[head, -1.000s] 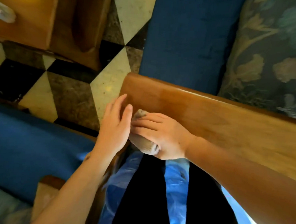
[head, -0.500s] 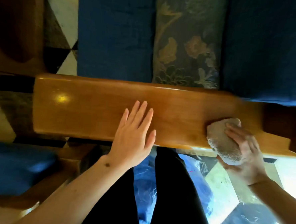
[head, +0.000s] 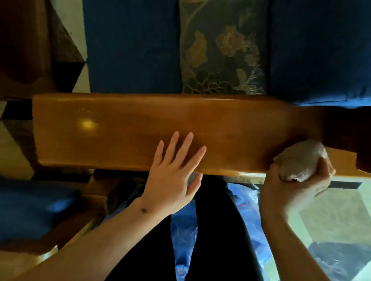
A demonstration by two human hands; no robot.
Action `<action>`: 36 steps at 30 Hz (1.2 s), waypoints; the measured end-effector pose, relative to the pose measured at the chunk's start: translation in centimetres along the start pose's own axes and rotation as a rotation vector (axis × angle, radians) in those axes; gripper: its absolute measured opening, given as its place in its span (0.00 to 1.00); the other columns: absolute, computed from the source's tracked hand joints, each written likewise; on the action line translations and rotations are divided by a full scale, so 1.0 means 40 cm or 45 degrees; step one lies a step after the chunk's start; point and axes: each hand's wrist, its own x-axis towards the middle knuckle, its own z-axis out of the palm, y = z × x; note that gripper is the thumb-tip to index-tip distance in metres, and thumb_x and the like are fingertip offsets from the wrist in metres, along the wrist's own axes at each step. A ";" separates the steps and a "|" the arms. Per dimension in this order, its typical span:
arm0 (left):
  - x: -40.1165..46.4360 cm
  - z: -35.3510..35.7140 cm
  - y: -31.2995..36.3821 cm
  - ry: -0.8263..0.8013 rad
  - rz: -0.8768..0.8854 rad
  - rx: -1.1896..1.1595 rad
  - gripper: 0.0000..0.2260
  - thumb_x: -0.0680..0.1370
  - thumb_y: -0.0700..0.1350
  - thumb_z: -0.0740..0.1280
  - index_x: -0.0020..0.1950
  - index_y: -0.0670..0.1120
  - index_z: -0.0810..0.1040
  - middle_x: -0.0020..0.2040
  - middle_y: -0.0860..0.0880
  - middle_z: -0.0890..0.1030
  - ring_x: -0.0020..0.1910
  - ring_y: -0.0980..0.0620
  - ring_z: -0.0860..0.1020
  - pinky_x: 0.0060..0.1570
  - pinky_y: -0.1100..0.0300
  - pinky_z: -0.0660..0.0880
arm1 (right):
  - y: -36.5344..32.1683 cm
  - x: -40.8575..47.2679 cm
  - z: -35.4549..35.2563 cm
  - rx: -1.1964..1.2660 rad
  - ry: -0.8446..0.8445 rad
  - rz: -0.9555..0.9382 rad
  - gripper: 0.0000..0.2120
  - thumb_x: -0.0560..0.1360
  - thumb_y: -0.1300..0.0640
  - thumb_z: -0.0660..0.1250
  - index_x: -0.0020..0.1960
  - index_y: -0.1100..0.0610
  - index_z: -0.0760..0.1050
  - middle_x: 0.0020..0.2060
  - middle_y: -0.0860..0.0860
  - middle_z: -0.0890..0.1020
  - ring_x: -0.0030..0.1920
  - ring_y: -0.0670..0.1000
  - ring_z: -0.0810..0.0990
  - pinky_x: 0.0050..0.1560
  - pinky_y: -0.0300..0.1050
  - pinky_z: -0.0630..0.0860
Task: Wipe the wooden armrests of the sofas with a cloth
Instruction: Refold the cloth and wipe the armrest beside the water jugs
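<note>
A glossy wooden armrest (head: pixel 120 132) runs across the middle of the head view. My left hand (head: pixel 171 172) lies flat on its near side with fingers spread and straight. At the armrest's right end, my right hand (head: pixel 290 190) grips a bunched beige cloth (head: pixel 298 162) from below and holds it against the wood's near edge, beside a step in the frame.
Behind the armrest lie blue sofa cushions (head: pixel 130 39) and a floral pillow (head: pixel 223 47). Another blue seat with wooden frame (head: pixel 24 208) sits at lower left. Below are my dark trousers, blue plastic (head: pixel 247 209) and a checkered tile floor (head: pixel 338 215).
The right hand with the cloth slid along the armrest from its left end to the right end, then turned to cup the cloth from below. The left hand has settled flat on the wood.
</note>
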 end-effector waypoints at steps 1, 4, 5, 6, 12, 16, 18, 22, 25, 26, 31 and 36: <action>-0.025 -0.001 -0.049 0.007 -0.077 0.002 0.30 0.83 0.65 0.52 0.84 0.57 0.53 0.85 0.46 0.51 0.83 0.40 0.48 0.80 0.38 0.49 | -0.011 -0.024 0.009 -0.053 -0.013 -0.049 0.36 0.65 0.64 0.72 0.72 0.64 0.68 0.70 0.61 0.73 0.70 0.66 0.70 0.73 0.62 0.65; -0.123 -0.014 -0.230 0.011 -0.361 0.019 0.33 0.83 0.66 0.51 0.84 0.56 0.48 0.85 0.44 0.50 0.83 0.39 0.49 0.80 0.39 0.51 | -0.057 -0.144 0.071 -0.139 -0.140 -0.258 0.35 0.67 0.60 0.73 0.72 0.65 0.68 0.71 0.63 0.73 0.70 0.65 0.70 0.75 0.56 0.62; -0.149 -0.019 -0.274 0.007 -0.454 0.010 0.33 0.83 0.66 0.51 0.85 0.55 0.48 0.85 0.44 0.50 0.83 0.39 0.49 0.80 0.39 0.52 | -0.072 -0.182 0.091 -0.159 -0.176 -0.333 0.35 0.68 0.59 0.73 0.72 0.65 0.68 0.71 0.63 0.73 0.70 0.65 0.70 0.75 0.56 0.61; -0.179 -0.025 -0.325 0.005 -0.538 -0.018 0.33 0.83 0.65 0.51 0.85 0.54 0.48 0.85 0.43 0.51 0.83 0.39 0.48 0.80 0.38 0.53 | -0.094 -0.232 0.118 -0.182 -0.224 -0.396 0.35 0.68 0.59 0.74 0.72 0.65 0.68 0.72 0.63 0.73 0.70 0.65 0.70 0.74 0.57 0.62; -0.304 -0.043 -0.535 0.162 -0.909 -0.268 0.33 0.83 0.62 0.51 0.84 0.47 0.54 0.84 0.40 0.53 0.83 0.37 0.50 0.79 0.38 0.52 | -0.273 -0.533 0.291 -0.164 -0.575 -0.836 0.34 0.69 0.56 0.75 0.72 0.62 0.69 0.70 0.63 0.75 0.69 0.69 0.74 0.70 0.66 0.69; -0.363 -0.037 -0.632 0.307 -1.022 -0.619 0.31 0.84 0.60 0.51 0.84 0.47 0.54 0.84 0.43 0.54 0.83 0.43 0.49 0.81 0.44 0.53 | -0.409 -0.707 0.408 -0.174 -0.753 -0.980 0.36 0.69 0.53 0.75 0.73 0.59 0.68 0.71 0.60 0.75 0.71 0.65 0.72 0.73 0.59 0.66; -0.376 -0.037 -0.659 0.433 -1.059 -0.998 0.30 0.84 0.61 0.52 0.84 0.50 0.56 0.83 0.50 0.58 0.81 0.56 0.55 0.79 0.57 0.56 | -0.462 -0.785 0.450 -0.184 -0.888 -1.109 0.37 0.68 0.51 0.76 0.73 0.58 0.66 0.71 0.59 0.75 0.71 0.63 0.71 0.73 0.57 0.64; -0.391 -0.063 -0.727 0.569 -1.264 -1.684 0.28 0.80 0.65 0.53 0.80 0.60 0.64 0.71 0.63 0.69 0.60 0.77 0.69 0.58 0.79 0.63 | -0.513 -0.870 0.496 -0.176 -1.360 -1.588 0.44 0.63 0.52 0.81 0.75 0.57 0.69 0.73 0.57 0.74 0.74 0.58 0.70 0.78 0.53 0.62; -0.392 -0.067 -0.748 0.487 -1.197 -1.873 0.26 0.82 0.64 0.53 0.78 0.58 0.68 0.71 0.64 0.73 0.66 0.71 0.71 0.72 0.64 0.65 | -0.431 -0.743 0.422 -0.263 -1.406 -1.499 0.44 0.62 0.56 0.80 0.75 0.56 0.68 0.73 0.58 0.74 0.74 0.57 0.70 0.77 0.51 0.62; -0.385 -0.071 -0.747 0.440 -1.162 -1.866 0.25 0.83 0.63 0.54 0.78 0.57 0.68 0.67 0.68 0.73 0.63 0.76 0.70 0.71 0.64 0.65 | -0.386 -0.681 0.367 -0.313 -1.305 -1.337 0.44 0.61 0.57 0.81 0.74 0.56 0.68 0.72 0.59 0.75 0.72 0.59 0.71 0.75 0.54 0.66; -0.357 -0.091 -0.740 0.380 -1.161 -1.650 0.23 0.85 0.59 0.56 0.79 0.52 0.68 0.72 0.57 0.72 0.65 0.63 0.68 0.62 0.68 0.62 | -0.340 -0.531 0.251 -0.495 -0.525 -0.150 0.37 0.69 0.55 0.77 0.72 0.44 0.63 0.69 0.56 0.73 0.68 0.66 0.71 0.66 0.70 0.72; -0.349 -0.116 -0.738 0.344 -1.207 -1.683 0.23 0.86 0.56 0.56 0.78 0.48 0.70 0.74 0.51 0.72 0.71 0.53 0.70 0.64 0.62 0.63 | -0.523 -0.643 0.436 -0.379 -0.483 -0.359 0.36 0.70 0.56 0.76 0.74 0.54 0.64 0.72 0.60 0.72 0.70 0.64 0.68 0.72 0.64 0.67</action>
